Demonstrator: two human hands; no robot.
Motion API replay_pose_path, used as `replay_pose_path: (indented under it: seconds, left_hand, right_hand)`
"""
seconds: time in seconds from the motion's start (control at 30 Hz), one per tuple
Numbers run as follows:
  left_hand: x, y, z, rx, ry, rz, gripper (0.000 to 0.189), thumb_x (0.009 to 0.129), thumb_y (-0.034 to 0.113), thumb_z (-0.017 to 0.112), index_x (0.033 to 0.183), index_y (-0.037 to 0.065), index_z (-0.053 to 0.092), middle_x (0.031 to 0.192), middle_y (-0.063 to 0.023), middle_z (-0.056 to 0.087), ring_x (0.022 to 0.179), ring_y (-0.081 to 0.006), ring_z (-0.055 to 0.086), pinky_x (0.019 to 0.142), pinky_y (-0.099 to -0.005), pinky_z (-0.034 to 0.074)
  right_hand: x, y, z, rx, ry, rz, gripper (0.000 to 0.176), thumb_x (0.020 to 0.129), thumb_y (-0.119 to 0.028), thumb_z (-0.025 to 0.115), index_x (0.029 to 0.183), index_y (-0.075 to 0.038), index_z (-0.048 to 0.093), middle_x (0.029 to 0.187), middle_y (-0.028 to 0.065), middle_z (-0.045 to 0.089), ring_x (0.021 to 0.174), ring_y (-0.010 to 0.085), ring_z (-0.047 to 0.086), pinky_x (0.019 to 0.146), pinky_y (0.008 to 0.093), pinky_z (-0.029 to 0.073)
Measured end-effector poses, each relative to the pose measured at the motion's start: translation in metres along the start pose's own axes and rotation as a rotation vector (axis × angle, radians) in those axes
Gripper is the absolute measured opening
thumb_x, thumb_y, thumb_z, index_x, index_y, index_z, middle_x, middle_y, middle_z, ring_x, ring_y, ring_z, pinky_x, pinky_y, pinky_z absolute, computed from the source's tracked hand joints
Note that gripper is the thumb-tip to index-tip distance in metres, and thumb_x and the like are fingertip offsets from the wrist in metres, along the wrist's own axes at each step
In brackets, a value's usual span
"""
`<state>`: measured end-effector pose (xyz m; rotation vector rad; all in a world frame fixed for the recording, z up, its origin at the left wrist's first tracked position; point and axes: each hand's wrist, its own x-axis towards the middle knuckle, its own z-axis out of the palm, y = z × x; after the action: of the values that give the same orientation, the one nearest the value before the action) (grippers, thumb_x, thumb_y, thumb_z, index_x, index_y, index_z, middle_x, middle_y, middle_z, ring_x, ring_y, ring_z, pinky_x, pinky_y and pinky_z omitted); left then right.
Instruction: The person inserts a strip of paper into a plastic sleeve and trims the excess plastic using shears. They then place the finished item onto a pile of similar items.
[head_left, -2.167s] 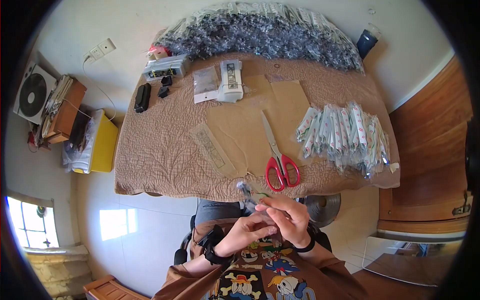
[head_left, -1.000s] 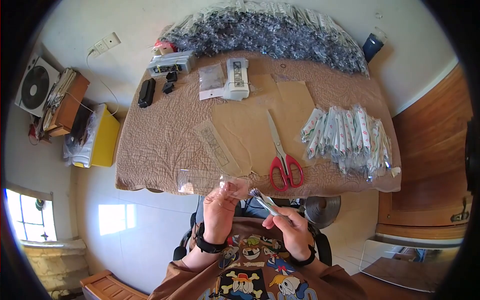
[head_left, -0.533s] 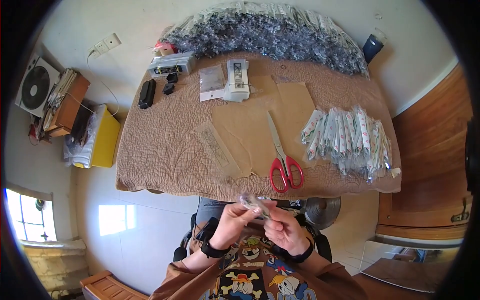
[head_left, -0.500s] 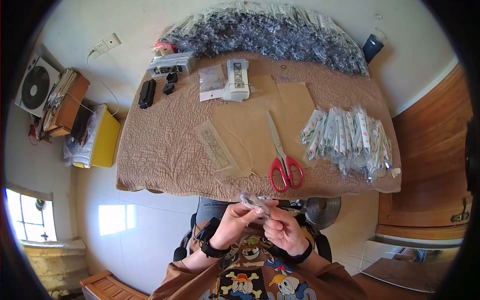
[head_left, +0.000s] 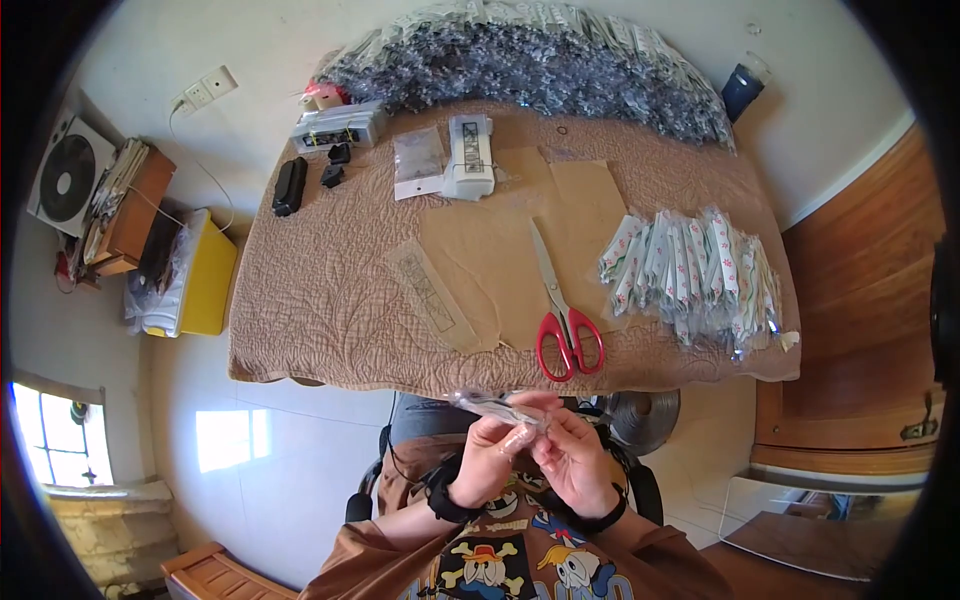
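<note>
Packet (head_left: 486, 405) partly hidden by hands (head_left: 487, 462) (head_left: 578, 468)

The packet (head_left: 486, 405) is slim, pale, in shiny clear film. It slants, held by left hand (head_left: 485, 465) and right hand (head_left: 577, 465).

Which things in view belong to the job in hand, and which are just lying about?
Likely the job's:
film-wrapped packet, held by left hand and right hand
similar packets, piled at the table's right
clear printed strip
scissors, untouched, so less certain

Probably just lying about:
oblong black case
fan
yellow box
</note>
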<state>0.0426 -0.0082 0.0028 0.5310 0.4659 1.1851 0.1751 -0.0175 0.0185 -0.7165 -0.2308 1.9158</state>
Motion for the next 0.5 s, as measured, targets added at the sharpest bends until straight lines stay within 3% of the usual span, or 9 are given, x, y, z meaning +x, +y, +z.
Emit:
replay_pose_path:
  seconds: [0.07,0.17,0.2,0.3,0.4,0.5]
  left_hand:
    - [0.002,0.002,0.0,0.01,0.012,0.001,0.023,0.084,0.011,0.056,0.103,-0.003,0.058,0.125,-0.0133,0.047,0.11,-0.0212,0.049,0.092,-0.0335,0.039]
    - [0.007,0.012,0.008,0.022,0.041,0.002,0.024,0.086,0.014,0.055,0.103,-0.003,0.058,0.126,-0.0143,0.046,0.108,-0.0204,0.05,0.089,-0.0337,0.041]
    - [0.009,0.02,0.015,-0.057,0.111,0.024,0.024,0.087,0.015,0.053,0.103,-0.003,0.058,0.124,-0.0146,0.047,0.105,-0.0197,0.051,0.088,-0.0335,0.042]
    - [0.01,0.036,0.021,-0.216,0.251,0.063,0.027,0.089,0.018,0.05,0.103,-0.003,0.058,0.121,-0.0153,0.05,0.101,-0.0183,0.054,0.085,-0.0332,0.043]
    - [0.011,0.038,0.0,-0.034,0.235,-0.173,0.029,0.092,0.021,0.046,0.102,-0.003,0.058,0.112,-0.015,0.056,0.095,-0.0179,0.057,0.084,-0.0329,0.044]
    - [0.01,0.027,0.0,-0.041,0.256,-0.195,0.028,0.091,0.02,0.046,0.1,-0.003,0.059,0.107,-0.014,0.059,0.093,-0.0184,0.058,0.084,-0.0325,0.044]
  right_hand:
    - [0.001,-0.001,0.006,-0.016,-0.004,-0.017,0.013,0.089,-0.011,0.05,0.097,-0.001,0.052,0.074,0.0078,0.055,0.061,0.0136,0.052,0.053,0.0224,0.04]
    - [0.003,-0.003,0.011,-0.334,0.032,-0.265,0.013,0.082,-0.007,0.059,0.094,-0.001,0.058,0.075,0.0079,0.056,0.063,0.0163,0.055,0.054,0.0239,0.043]
    - [0.004,-0.006,0.011,-0.334,0.033,-0.265,0.013,0.082,-0.007,0.059,0.094,-0.001,0.058,0.075,0.0079,0.056,0.063,0.0163,0.055,0.054,0.0239,0.043]
    - [0.007,-0.021,0.006,-1.527,-0.189,-1.123,0.017,0.075,-0.001,0.064,0.092,-0.002,0.063,0.074,0.0067,0.056,0.067,0.0184,0.056,0.057,0.0276,0.047]
    - [0.01,-0.018,0.001,-1.601,-0.239,-1.233,0.022,0.069,0.0,0.067,0.091,-0.003,0.066,0.077,0.0064,0.057,0.069,0.0197,0.057,0.058,0.0283,0.049]
    - [0.014,-0.012,-0.008,-1.619,-0.252,-1.301,0.024,0.066,0.001,0.068,0.09,-0.003,0.067,0.081,0.0064,0.058,0.07,0.0204,0.058,0.06,0.0291,0.05]
